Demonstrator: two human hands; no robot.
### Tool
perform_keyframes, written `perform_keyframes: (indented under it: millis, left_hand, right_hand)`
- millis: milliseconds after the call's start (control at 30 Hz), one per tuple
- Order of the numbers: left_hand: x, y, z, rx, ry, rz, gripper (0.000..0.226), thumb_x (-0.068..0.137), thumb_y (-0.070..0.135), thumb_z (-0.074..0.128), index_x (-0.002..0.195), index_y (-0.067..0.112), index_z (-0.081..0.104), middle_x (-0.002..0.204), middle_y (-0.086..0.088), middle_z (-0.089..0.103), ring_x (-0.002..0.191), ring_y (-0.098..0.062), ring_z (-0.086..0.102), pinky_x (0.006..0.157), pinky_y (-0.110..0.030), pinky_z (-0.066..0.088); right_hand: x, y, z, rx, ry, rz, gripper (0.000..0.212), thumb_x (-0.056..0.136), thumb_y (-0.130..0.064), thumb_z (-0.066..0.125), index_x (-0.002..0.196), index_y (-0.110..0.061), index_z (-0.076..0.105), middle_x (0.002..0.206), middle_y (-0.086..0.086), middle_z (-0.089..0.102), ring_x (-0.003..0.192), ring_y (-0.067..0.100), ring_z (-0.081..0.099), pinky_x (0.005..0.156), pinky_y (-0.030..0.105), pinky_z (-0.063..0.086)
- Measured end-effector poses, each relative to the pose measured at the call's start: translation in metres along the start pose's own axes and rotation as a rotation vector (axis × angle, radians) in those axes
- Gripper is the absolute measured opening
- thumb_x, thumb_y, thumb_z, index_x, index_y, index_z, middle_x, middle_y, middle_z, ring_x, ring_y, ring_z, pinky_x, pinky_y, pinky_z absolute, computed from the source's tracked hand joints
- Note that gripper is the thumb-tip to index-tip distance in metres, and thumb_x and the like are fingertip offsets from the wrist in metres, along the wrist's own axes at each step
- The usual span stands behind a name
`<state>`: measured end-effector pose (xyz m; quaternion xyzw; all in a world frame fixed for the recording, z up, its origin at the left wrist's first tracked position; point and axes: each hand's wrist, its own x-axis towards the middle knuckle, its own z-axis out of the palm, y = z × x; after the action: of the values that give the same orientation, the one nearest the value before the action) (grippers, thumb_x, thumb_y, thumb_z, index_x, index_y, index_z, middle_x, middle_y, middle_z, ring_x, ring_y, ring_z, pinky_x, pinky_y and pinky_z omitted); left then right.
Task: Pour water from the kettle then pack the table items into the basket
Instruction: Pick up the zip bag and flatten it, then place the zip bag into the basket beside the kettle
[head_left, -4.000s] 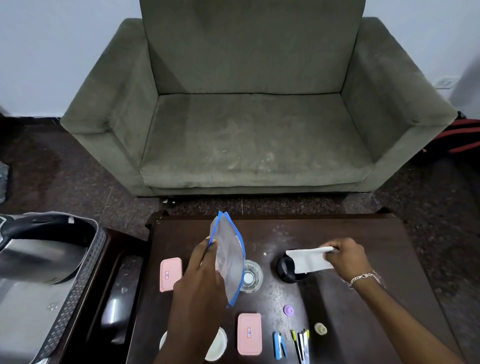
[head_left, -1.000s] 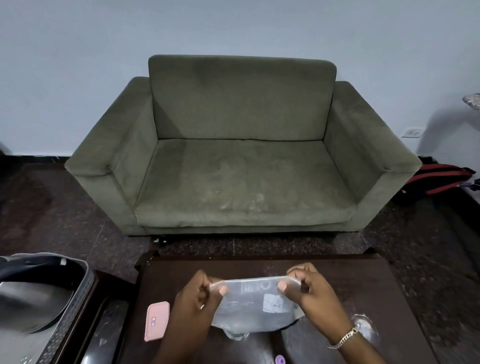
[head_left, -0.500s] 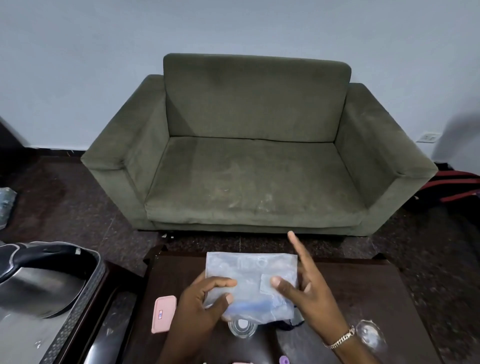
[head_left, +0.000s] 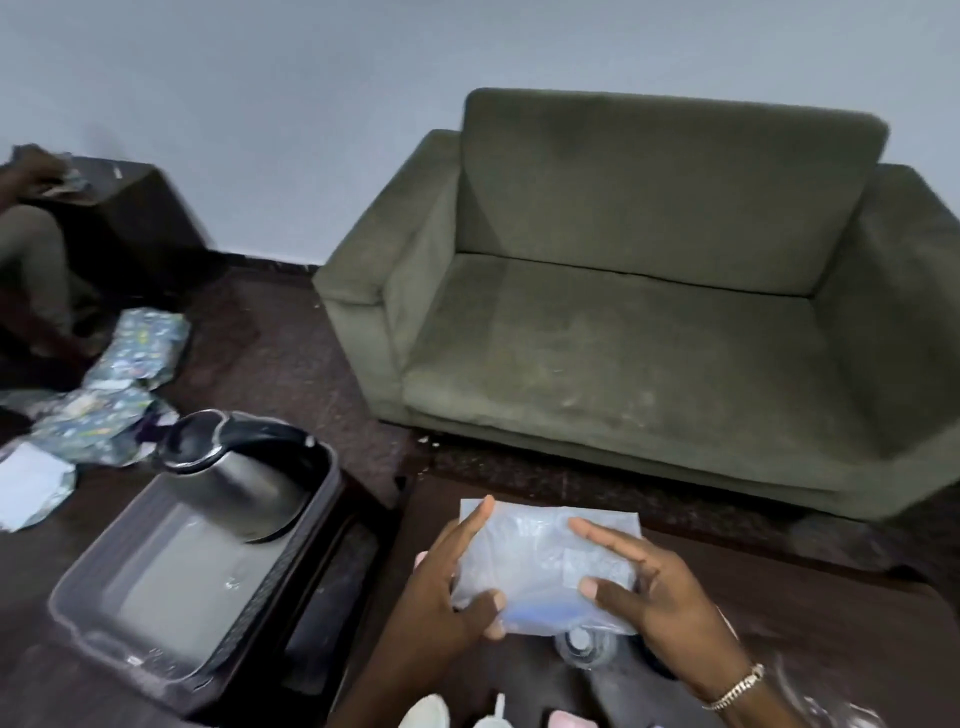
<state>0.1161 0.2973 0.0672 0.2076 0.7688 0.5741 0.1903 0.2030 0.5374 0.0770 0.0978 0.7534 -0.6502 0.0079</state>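
Both hands hold a clear plastic zip bag (head_left: 540, 561) with a blue strip, flat above the dark wooden table (head_left: 779, 613). My left hand (head_left: 452, 587) grips its left edge, thumb on the lower corner. My right hand (head_left: 639, 587) presses the right side, fingers spread over it, a bracelet on the wrist. Under the bag a small clear glass (head_left: 582, 647) stands on the table. To the left, a steel kettle (head_left: 234, 478) with a black handle sits in the far end of a grey basket (head_left: 104, 639).
A green sofa (head_left: 649, 312) stands beyond the table. Crumpled patterned wrapping (head_left: 119, 384) and white paper lie on the floor at left, near another person's leg and a dark cabinet (head_left: 130, 218). White and pink items (head_left: 493, 719) peek in at the bottom edge.
The view has swung left, bringing the basket and kettle fully into sight. The bag stays held in both hands; my right fingers now lie flatter across it.
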Motion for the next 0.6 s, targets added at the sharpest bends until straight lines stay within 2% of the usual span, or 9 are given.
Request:
perform_keyframes:
  millis: [100,167,233,267,333,400,500,567,600]
  left_hand:
    - [-0.013,-0.006,-0.031,-0.042,0.079,-0.026,0.08,0.078,0.011,0.073,0.149,0.031,0.043,0.144,0.006,0.054,0.129,-0.006,0.055,0.103,-0.022,0.046]
    - [-0.025,-0.015,-0.058,-0.065,0.142,-0.047,0.078,0.079,0.01,0.074,0.149,0.027,0.046,0.141,0.004,0.057,0.126,-0.011,0.06,0.101,-0.031,0.052]
    - [-0.035,-0.025,-0.085,-0.104,0.187,-0.097,0.076,0.08,0.009,0.076,0.149,0.024,0.049,0.142,0.002,0.058,0.122,-0.018,0.064,0.092,-0.043,0.058]
    - [-0.04,-0.032,-0.101,-0.107,0.212,-0.125,0.074,0.08,0.008,0.077,0.147,0.026,0.051,0.14,0.001,0.061,0.115,-0.019,0.067,0.086,-0.043,0.06]
    - [-0.052,-0.046,-0.138,-0.059,0.26,-0.156,0.068,0.081,0.007,0.079,0.141,0.031,0.059,0.122,-0.002,0.07,0.092,-0.014,0.07,0.077,-0.032,0.058]
    - [-0.061,-0.058,-0.172,-0.035,0.293,-0.184,0.057,0.08,0.007,0.077,0.13,0.035,0.068,0.107,-0.002,0.074,0.074,-0.009,0.067,0.067,-0.027,0.055]
    - [-0.072,-0.08,-0.228,0.069,0.376,-0.23,0.049,0.08,-0.004,0.072,0.109,0.036,0.076,0.11,0.007,0.074,0.073,-0.008,0.068,0.062,-0.026,0.055]
    - [-0.075,-0.094,-0.259,0.126,0.416,-0.255,0.054,0.081,-0.019,0.069,0.098,0.031,0.08,0.109,0.012,0.073,0.071,-0.011,0.069,0.059,-0.027,0.056]
    - [-0.075,-0.102,-0.276,0.161,0.435,-0.27,0.053,0.081,-0.022,0.069,0.093,0.028,0.081,0.107,0.014,0.072,0.072,-0.009,0.068,0.058,-0.026,0.056]
  right_hand:
    - [0.019,-0.005,0.03,-0.028,-0.053,-0.011,0.052,0.085,-0.003,0.078,0.13,-0.028,0.068,0.134,-0.021,0.064,0.129,-0.003,0.054,0.1,0.006,0.038]
    - [0.035,-0.009,0.059,-0.018,-0.099,-0.021,0.053,0.084,-0.002,0.078,0.128,-0.03,0.068,0.133,-0.023,0.064,0.127,-0.003,0.055,0.098,0.005,0.038]
    - [0.046,-0.012,0.084,0.054,-0.117,-0.002,0.053,0.083,0.002,0.078,0.124,-0.029,0.07,0.133,-0.015,0.066,0.127,0.001,0.057,0.098,0.01,0.042]
    - [0.052,-0.012,0.099,0.082,-0.125,0.015,0.052,0.082,0.002,0.079,0.124,-0.028,0.072,0.134,-0.008,0.067,0.128,0.007,0.057,0.103,0.018,0.044]
    - [0.063,-0.011,0.132,0.081,-0.139,0.038,0.049,0.083,0.002,0.079,0.123,-0.026,0.073,0.135,-0.001,0.064,0.129,0.015,0.057,0.109,0.034,0.045]
    - [0.073,-0.009,0.166,0.029,-0.159,0.003,0.045,0.083,0.001,0.08,0.117,-0.029,0.075,0.128,0.0,0.065,0.118,0.011,0.064,0.102,0.027,0.049]
    - [0.09,-0.008,0.227,-0.087,-0.183,-0.028,0.034,0.083,-0.006,0.08,0.108,-0.029,0.077,0.11,-0.001,0.067,0.098,0.006,0.069,0.085,0.016,0.051]
    - [0.099,-0.005,0.263,-0.244,-0.184,-0.081,0.025,0.085,-0.017,0.076,0.109,-0.025,0.077,0.105,0.001,0.066,0.091,0.009,0.067,0.082,0.021,0.051]
    - [0.106,-0.003,0.283,-0.32,-0.203,-0.098,0.027,0.087,-0.022,0.072,0.114,-0.023,0.076,0.11,0.001,0.066,0.096,0.012,0.066,0.087,0.026,0.051]
